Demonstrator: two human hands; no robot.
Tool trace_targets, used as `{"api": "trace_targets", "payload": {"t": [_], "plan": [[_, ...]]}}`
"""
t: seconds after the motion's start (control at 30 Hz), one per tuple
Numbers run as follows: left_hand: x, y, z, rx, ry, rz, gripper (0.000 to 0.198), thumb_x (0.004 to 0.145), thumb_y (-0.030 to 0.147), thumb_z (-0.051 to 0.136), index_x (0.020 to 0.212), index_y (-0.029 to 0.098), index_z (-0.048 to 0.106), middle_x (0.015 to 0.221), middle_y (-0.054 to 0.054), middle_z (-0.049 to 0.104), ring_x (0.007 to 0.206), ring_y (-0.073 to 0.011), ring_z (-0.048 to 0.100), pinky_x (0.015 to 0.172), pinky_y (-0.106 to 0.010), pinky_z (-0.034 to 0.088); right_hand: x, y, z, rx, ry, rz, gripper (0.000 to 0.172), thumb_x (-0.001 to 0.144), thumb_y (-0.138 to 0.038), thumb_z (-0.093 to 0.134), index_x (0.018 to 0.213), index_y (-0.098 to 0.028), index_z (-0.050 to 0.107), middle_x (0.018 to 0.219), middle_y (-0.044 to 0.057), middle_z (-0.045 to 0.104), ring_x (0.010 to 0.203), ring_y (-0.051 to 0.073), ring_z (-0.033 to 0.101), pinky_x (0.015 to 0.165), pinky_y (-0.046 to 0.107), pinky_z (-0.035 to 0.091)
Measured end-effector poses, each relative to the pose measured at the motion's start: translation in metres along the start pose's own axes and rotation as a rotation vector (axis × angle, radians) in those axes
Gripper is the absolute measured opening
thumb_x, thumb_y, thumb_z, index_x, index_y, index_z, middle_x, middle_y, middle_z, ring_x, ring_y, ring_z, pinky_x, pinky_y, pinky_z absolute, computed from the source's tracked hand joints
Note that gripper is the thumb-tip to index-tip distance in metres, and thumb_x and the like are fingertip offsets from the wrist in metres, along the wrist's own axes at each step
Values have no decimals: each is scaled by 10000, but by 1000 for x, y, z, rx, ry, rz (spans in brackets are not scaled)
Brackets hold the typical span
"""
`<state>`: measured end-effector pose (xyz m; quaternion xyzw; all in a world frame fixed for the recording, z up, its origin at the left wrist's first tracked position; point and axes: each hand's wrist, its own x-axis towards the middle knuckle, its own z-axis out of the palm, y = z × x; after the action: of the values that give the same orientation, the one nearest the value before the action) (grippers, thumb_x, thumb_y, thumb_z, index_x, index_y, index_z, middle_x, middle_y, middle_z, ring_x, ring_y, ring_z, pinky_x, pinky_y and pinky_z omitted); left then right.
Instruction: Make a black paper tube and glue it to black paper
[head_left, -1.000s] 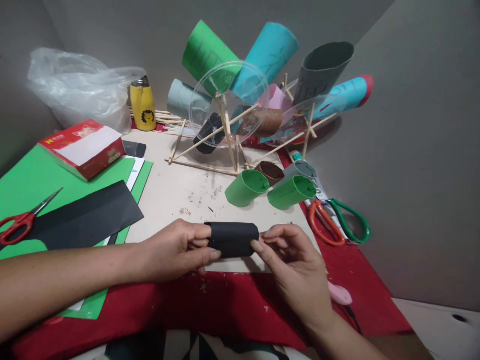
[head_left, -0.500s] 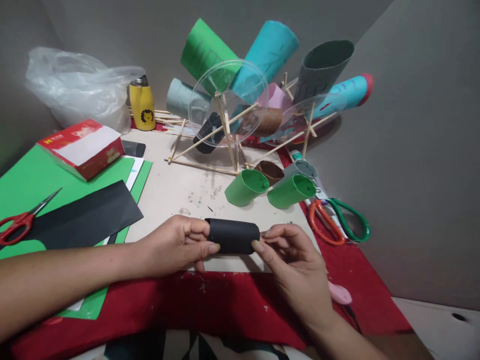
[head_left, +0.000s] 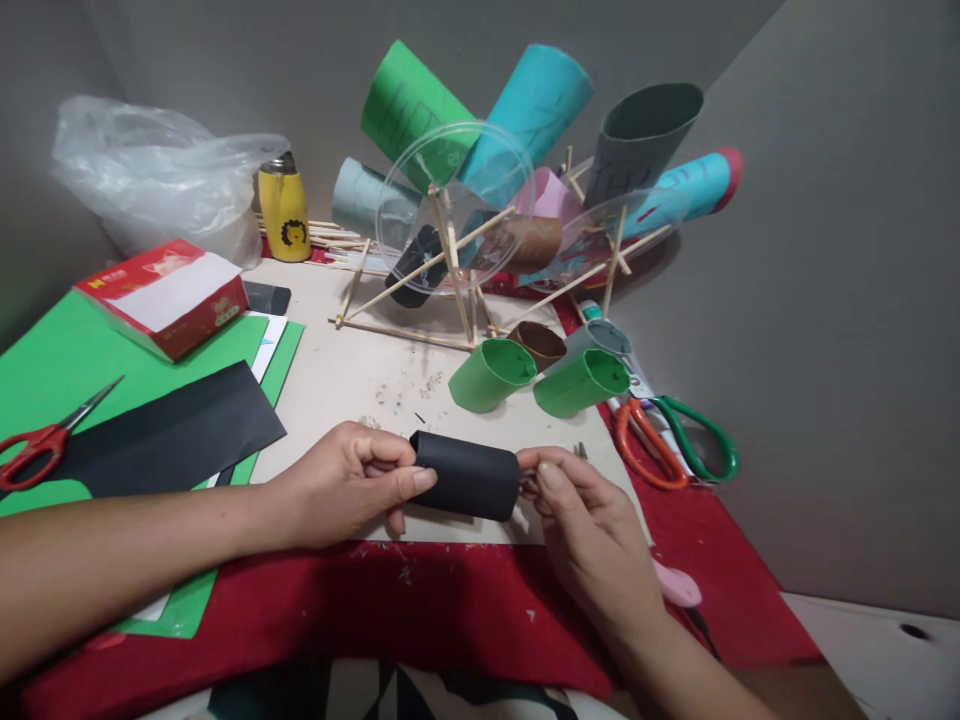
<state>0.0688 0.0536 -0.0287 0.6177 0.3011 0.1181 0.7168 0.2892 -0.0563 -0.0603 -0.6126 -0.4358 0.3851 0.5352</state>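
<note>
A black paper tube [head_left: 466,476] lies sideways between my two hands, above the pale board. My left hand [head_left: 371,478] grips its left end, thumb on the outside and fingers at the opening. At the right end, my right hand [head_left: 581,505] is closed in a pinch; its fingertips touch the tube's rim and are partly hidden there. Just beyond the tube stand two green paper tubes [head_left: 489,378], a brown tube [head_left: 541,345] and a grey tube [head_left: 600,340]. Left of my hands is a strip of black paper [head_left: 176,425], with red-handled scissors [head_left: 45,447] on it.
A stick-framed wheel [head_left: 450,240] with a clear plastic disc and coloured tubes stands at the back. Large scissors [head_left: 652,440] lie at right, near a pink-handled tool [head_left: 677,584]. A red box [head_left: 169,300], yellow bottle [head_left: 285,210] and plastic bag [head_left: 161,180] occupy the left.
My right thumb has come off the tube's surface and now presses against my right index finger at its end. The tube's right end has tipped slightly down.
</note>
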Motion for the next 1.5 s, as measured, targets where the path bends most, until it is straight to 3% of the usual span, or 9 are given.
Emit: {"api": "trace_targets", "payload": {"t": [0.2,0.43,0.63,0.77,0.9,1.17,1.27,1.37,1.5], "plan": [[0,-5,1,20,-15,-7,399,858,447,604,596,150,553,495,4,580,398,-54,405,406,-164,285,0,-16,11,-42,-87,88,285,719,-487,792,794,-212,785,710,28,736,667,194,652,619,279,549],[2,-6,0,1,-12,8,459,882,493,575,589,140,566,484,-11,594,427,-58,430,442,-167,305,-1,-16,16,19,-110,118,176,738,-394,797,820,-242,830,778,35,790,701,211,690,688,326,585],[4,-1,3,-257,-130,-72,359,708,388,786,935,147,648,748,17,653,498,-71,567,482,-179,400,0,-10,12,28,-93,123,201,744,-422,792,849,-255,834,785,40,793,705,215,681,681,331,572],[3,-3,4,-200,-116,-45,284,773,397,733,785,128,642,584,29,592,468,-67,515,462,-178,328,0,-8,13,59,-122,163,221,741,-424,796,876,-253,832,838,50,801,753,231,696,731,354,575],[1,-6,2,-51,-33,5,401,844,458,635,615,131,595,507,-15,612,426,-55,389,437,-189,252,0,-8,14,87,-185,174,203,765,-411,782,896,-264,830,842,37,802,803,229,708,792,351,567],[-3,-6,4,-15,43,4,447,837,507,629,582,150,544,488,-19,602,426,-73,444,440,-184,312,-2,-10,16,85,-237,188,191,734,-385,814,884,-267,826,882,19,803,762,202,706,734,304,565],[-2,-6,5,-15,46,-6,477,842,527,625,568,154,511,472,-9,585,400,-59,420,413,-173,285,-1,-10,17,103,-241,200,217,740,-404,804,892,-251,827,863,35,800,808,230,712,792,347,566],[0,-8,6,-92,27,-15,422,799,535,679,668,159,540,470,24,565,397,-71,474,410,-165,308,0,-11,18,118,-240,205,188,762,-399,787,875,-254,825,818,24,790,847,234,706,853,360,547],[1,-12,7,-200,18,-49,424,688,491,795,858,164,584,471,64,544,412,-103,545,413,-169,364,0,-10,20,163,-215,208,159,746,-389,802,706,-235,798,628,-18,715,704,190,659,760,323,541]]}}
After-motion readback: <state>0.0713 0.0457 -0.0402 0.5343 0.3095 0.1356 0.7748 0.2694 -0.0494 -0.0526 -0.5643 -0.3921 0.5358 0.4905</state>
